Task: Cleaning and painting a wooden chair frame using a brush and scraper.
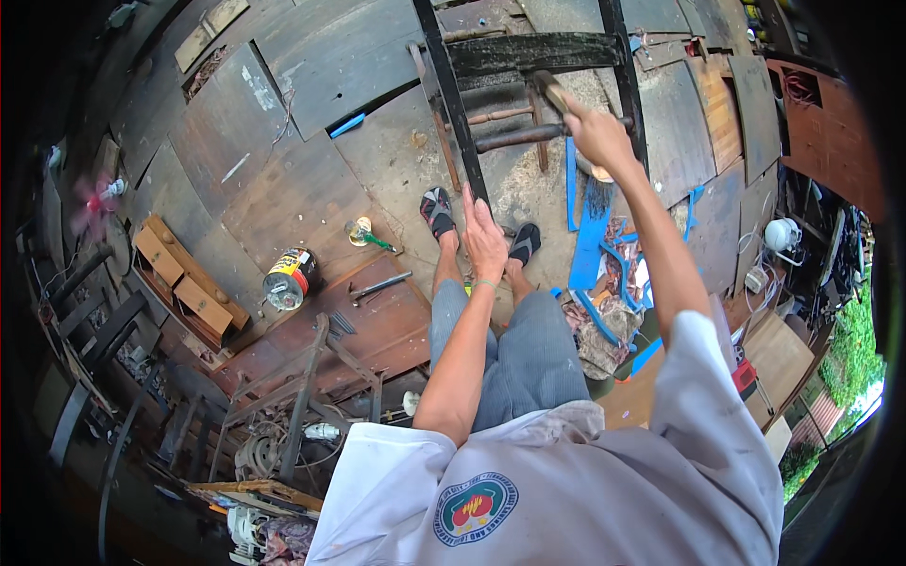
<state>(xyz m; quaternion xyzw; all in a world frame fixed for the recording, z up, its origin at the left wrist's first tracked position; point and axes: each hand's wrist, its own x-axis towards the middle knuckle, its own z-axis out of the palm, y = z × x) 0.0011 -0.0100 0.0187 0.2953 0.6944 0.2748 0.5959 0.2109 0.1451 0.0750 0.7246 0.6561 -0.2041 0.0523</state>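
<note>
A black wooden chair frame [528,54] with dark posts and turned rungs stands in front of me. My left hand [484,243] lies against its left post, fingers stretched out along the wood; the thumb side is partly hidden. My right hand [601,141] is closed round a wooden-handled tool [559,96] near the frame's right post. The tool's far end is dark and blurred, so its kind is unclear. Just below that hand, a pale round wooden edge and something dark show over blue strips [590,241].
On a brown board to my left lie a hammer [380,287] and several dark rods. Beyond them are a labelled plastic jar [289,281], a small jar with a green-handled brush [361,232] and a wooden drawer unit [193,283]. A pink fan [92,203] spins at left.
</note>
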